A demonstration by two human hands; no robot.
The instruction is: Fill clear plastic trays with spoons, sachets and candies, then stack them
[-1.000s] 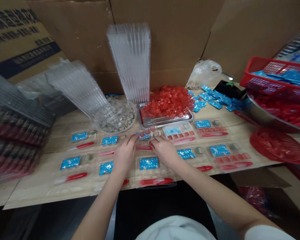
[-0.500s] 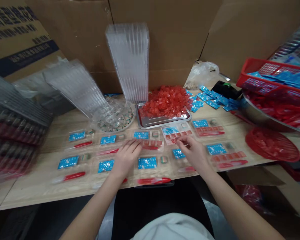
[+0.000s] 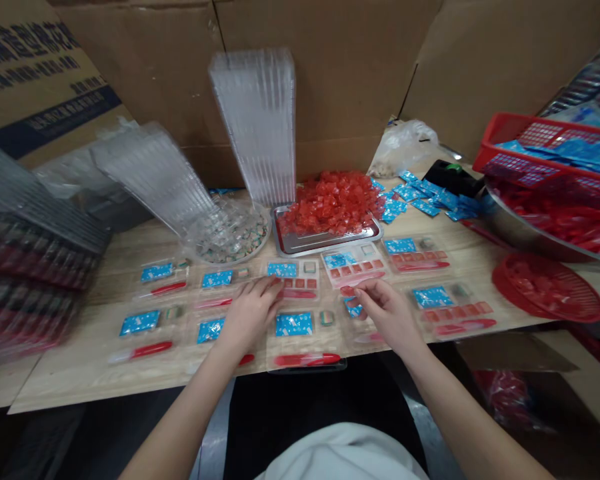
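Head view, as it reaches my screen.

Right hand [image 3: 387, 313]: palm down, thumb and forefinger drawn close together; I cannot tell whether they pinch anything. Nearest item: a clear plastic blister tray [image 3: 355, 265], just ahead of that hand and slightly to its left, holding a blue sachet [image 3: 336, 261] and red square pieces. A red stick [image 3: 363, 279] lies along the tray's near edge, its long axis running left to right.

Left hand [image 3: 250, 313]: fingers extended, tips on a second blister tray [image 3: 300, 275], apparently gripping nothing. The right hand is the nearer of the two to the first tray.

Also logged: further trays across the wooden tabletop [image 3: 80, 363]; a steel tray [image 3: 325, 248] heaped with red pieces [image 3: 333, 203]; a tall stack of clear trays [image 3: 253, 127].
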